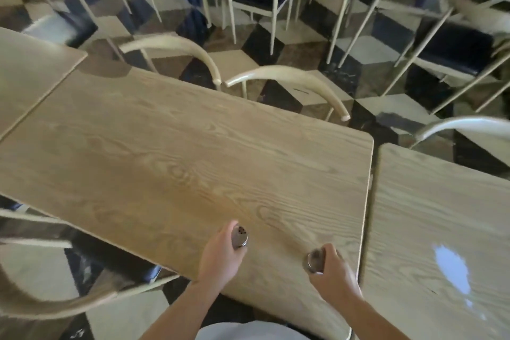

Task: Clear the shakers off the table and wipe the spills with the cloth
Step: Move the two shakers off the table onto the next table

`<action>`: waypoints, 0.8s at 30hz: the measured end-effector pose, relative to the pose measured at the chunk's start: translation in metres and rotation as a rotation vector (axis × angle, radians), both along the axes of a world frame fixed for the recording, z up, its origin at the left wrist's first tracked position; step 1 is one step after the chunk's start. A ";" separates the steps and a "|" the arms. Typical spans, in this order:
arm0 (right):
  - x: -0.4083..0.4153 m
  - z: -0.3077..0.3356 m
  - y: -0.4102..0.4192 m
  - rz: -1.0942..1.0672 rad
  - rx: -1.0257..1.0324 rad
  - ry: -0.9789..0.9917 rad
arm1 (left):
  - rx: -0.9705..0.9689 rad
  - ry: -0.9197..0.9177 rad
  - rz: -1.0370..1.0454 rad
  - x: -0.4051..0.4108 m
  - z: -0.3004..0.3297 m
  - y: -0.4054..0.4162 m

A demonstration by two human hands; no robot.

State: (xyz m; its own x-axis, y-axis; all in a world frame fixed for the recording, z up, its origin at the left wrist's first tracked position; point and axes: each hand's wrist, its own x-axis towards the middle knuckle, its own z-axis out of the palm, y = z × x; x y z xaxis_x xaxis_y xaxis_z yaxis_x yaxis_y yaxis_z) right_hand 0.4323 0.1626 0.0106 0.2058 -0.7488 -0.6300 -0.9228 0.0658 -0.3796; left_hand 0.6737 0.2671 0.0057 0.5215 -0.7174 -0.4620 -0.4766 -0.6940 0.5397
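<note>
My left hand [220,254] grips a shaker [239,236] with a holed metal cap, over the near part of the light wooden table [171,152]. My right hand [332,274] grips a second metal-capped shaker [314,260] near the table's near right corner. Both shakers are partly covered by my fingers; whether they touch the tabletop I cannot tell. No cloth shows in this view, and no spill stands out on the wood.
A second wooden table [430,229] adjoins on the right across a narrow gap, and a third table [27,69] at the left. Cream curved-back chairs [289,77] line the far edge; another chair [55,301] stands near left. More chairs fill the patterned floor behind.
</note>
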 end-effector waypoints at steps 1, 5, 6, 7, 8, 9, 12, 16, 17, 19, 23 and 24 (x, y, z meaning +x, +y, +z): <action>0.006 0.001 -0.003 -0.019 0.019 0.031 | 0.008 0.001 0.000 0.007 -0.003 -0.007; 0.033 0.002 -0.007 -0.108 0.008 0.117 | -0.077 -0.021 0.037 0.030 -0.010 -0.027; 0.041 0.002 -0.009 -0.141 0.005 0.121 | -0.102 -0.035 0.031 0.035 -0.012 -0.031; 0.048 0.001 -0.011 -0.175 0.003 0.121 | -0.128 -0.041 0.024 0.040 -0.015 -0.035; 0.054 -0.001 -0.013 -0.210 0.002 0.119 | -0.147 -0.042 0.015 0.044 -0.018 -0.038; 0.061 -0.002 -0.016 -0.245 0.000 0.116 | -0.157 -0.038 0.001 0.048 -0.023 -0.040; 0.077 -0.007 -0.026 -0.342 -0.026 0.113 | -0.167 -0.018 -0.041 0.054 -0.035 -0.047; 0.092 -0.010 -0.036 -0.436 -0.058 0.108 | -0.194 -0.006 -0.105 0.057 -0.044 -0.059; 0.093 -0.009 -0.035 -0.462 -0.056 0.100 | -0.193 -0.002 -0.126 0.058 -0.046 -0.061; 0.088 -0.007 -0.030 -0.505 -0.030 0.096 | -0.194 0.006 -0.167 0.059 -0.047 -0.065; 0.068 -0.007 -0.004 -0.537 0.021 0.122 | -0.178 0.061 -0.136 0.066 -0.052 -0.062; 0.060 -0.005 0.006 -0.563 0.029 0.117 | -0.166 0.068 -0.112 0.066 -0.054 -0.058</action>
